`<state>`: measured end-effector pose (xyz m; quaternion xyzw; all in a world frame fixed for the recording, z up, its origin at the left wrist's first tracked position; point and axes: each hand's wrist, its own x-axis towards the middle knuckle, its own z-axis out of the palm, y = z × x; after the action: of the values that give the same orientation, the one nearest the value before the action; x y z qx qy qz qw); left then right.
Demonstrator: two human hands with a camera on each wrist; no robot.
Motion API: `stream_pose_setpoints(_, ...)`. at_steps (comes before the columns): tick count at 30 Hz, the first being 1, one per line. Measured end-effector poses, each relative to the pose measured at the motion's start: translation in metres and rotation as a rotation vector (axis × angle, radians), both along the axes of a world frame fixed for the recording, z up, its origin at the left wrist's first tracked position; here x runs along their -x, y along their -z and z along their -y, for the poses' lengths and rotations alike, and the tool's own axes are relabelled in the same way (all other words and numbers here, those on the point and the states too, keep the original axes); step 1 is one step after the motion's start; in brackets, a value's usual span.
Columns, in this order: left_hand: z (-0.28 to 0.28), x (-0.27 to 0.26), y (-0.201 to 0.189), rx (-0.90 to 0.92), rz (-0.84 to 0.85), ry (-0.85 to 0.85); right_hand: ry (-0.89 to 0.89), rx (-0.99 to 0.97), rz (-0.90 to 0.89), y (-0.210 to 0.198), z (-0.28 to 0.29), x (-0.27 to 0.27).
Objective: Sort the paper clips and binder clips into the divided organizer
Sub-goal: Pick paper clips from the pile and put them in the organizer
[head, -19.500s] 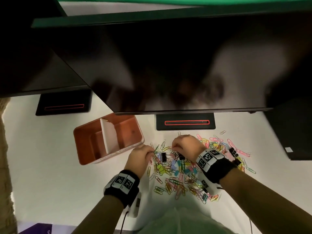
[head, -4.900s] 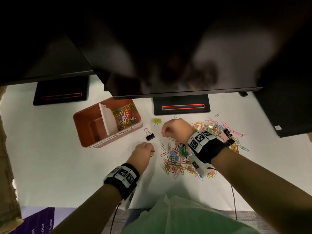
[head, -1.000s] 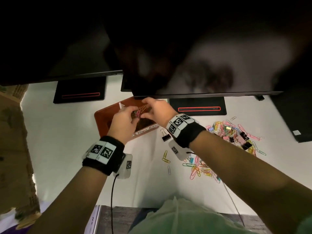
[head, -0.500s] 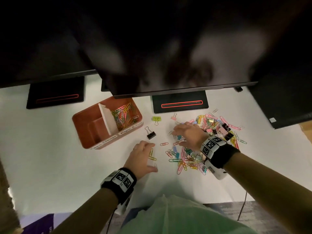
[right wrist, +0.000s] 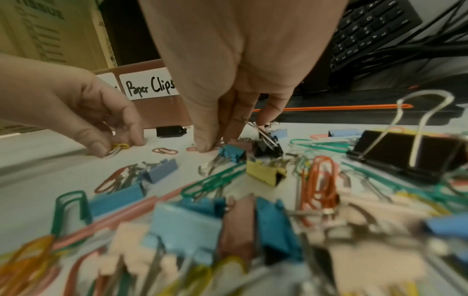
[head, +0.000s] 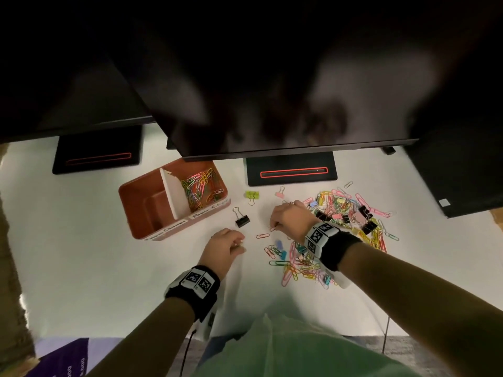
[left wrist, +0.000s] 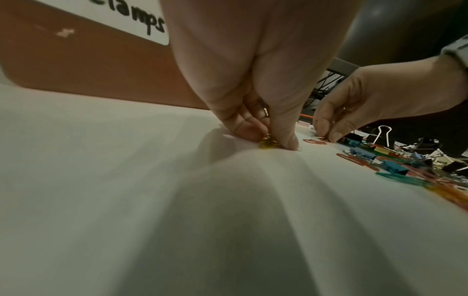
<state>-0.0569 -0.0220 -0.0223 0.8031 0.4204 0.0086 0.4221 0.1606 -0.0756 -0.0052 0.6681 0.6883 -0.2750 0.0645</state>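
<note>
L hand (head: pixel 223 247) is down on the white tabletop (head: pixel 81 254), thumb and fingers pinching a yellow paper clip (right wrist: pixel 119 147) at the sheet. R hand (head: pixel 291 217) is just right of it, fingertips (right wrist: pixel 204 147) pinching a pink paper clip (head: pixel 273 228) at the near-left edge of the mixed clip pile (head: pixel 334 235). A loose pink clip (head: pixel 262 236) lies btwn the hands. Brown organizer (head: pixel 152 213) sits up-left, apart from both hands; its R compartment, labelled "Paper Clips", holds coloured clips, its L compartment looks bare. Black binder clip (head: pixel 241 219) lies btwn organizer and hands; green one (head: pixel 251 195) and pink one (head: pixel 280 194) farther back. Monitor edge (head: pixel 272 155) overhangs the organizer's far rim.
</note>
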Motion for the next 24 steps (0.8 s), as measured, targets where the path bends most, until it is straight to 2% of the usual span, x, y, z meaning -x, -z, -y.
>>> stream_pose_setpoints(8,-0.005,-0.007,0.008,-0.012,-0.111,0.055,0.013,0.163,-0.010,-0.003,-0.020,0.003)
stream_pose_setpoints(16,0.006,0.000,0.013,-0.186,-0.079,0.105,-0.028,0.207,0.063,-0.003,-0.018,0.006)
stream_pose_setpoints(19,0.005,-0.004,0.011,-0.187,-0.079,0.145,-0.060,0.063,0.030,-0.010,-0.009,0.000)
stream_pose_setpoints(21,0.007,-0.014,0.008,-0.161,-0.071,0.167,-0.008,-0.025,-0.025,-0.017,-0.004,-0.008)
stream_pose_setpoints(24,0.007,-0.037,0.001,-0.130,-0.032,0.162,0.062,-0.041,-0.085,-0.030,0.005,-0.015)
